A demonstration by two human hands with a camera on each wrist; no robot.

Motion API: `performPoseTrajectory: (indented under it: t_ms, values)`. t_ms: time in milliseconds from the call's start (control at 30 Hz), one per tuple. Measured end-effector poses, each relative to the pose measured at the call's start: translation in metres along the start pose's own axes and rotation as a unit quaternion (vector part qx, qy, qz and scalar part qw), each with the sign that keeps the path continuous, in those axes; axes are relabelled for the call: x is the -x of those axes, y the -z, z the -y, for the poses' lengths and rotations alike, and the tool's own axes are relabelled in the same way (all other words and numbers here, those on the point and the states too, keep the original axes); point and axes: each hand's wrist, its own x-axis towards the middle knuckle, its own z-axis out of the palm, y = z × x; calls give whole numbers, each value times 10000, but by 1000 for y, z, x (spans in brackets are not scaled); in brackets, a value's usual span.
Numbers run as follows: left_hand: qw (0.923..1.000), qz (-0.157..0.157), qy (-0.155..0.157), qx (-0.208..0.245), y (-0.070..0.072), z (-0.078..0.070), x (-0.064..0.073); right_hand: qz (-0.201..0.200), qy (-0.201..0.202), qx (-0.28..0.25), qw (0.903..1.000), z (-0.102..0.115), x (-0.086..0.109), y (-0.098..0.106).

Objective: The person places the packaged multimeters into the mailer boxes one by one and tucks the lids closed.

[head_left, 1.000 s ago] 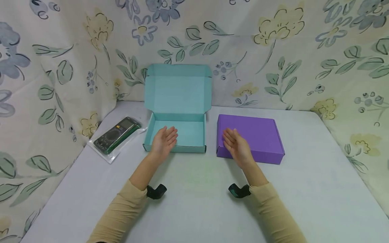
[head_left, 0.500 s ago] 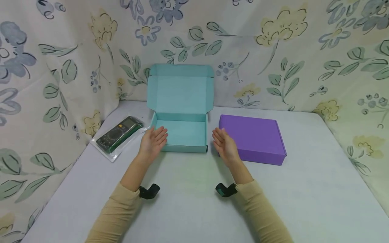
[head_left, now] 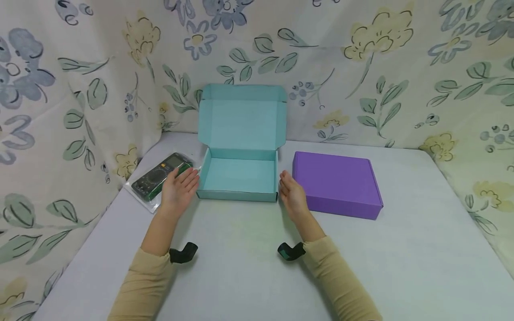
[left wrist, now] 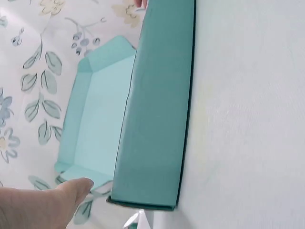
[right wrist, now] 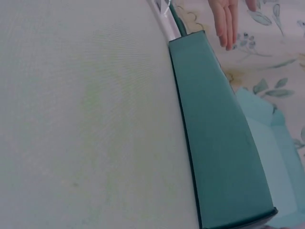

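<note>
A teal cardboard box (head_left: 237, 195) stands on the table with its lid (head_left: 242, 122) raised, and its inside shows bare. My left hand (head_left: 176, 191), fingers straight and palm turned inward, is by the box's left front corner. It overlaps a digital multimeter (head_left: 149, 178) in a clear plastic bag. My right hand (head_left: 293, 195) hovers at the box's right side, beside the purple box, fingers extended and holding nothing. In the left wrist view my left thumb (left wrist: 62, 200) shows near the box's front wall (left wrist: 155, 109). The right wrist view shows that same wall (right wrist: 219, 133) and the left fingers (right wrist: 226, 21).
A closed purple cardboard box (head_left: 337, 180) lies on the right of the white table (head_left: 241, 272). Behind the table hangs a floral cloth (head_left: 313, 67), which also runs down the left side. Black wrist cameras (head_left: 184, 253) jut inward from both sleeves.
Both hands have moved left. The left went from in front of the teal box to before the multimeter; the right slid from over the purple box to the gap between the boxes.
</note>
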Motion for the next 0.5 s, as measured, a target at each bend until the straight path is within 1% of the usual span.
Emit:
performPoseTrajectory:
  t_ms: [67, 167, 267, 400, 500]
  values:
    - [9999, -38, 11, 145, 5, -3, 2, -74, -5, -22, 10000, -3, -1, -2]
    - [9997, -96, 1, 235, 13, -6, 3, -205, 35, 42, 9998, -7, -4, -5]
    - [9995, -144, 13, 264, 18, -8, 5, -314, 123, 234, 9992, -10, -6, -7]
    - [9987, -246, 70, 444, 22, -11, 9, -372, 292, 467, 9978, -16, -8, -9]
    - [9980, -289, 83, 561, 26, -14, 12, -397, 367, 525, 9972, -19, -9, -10]
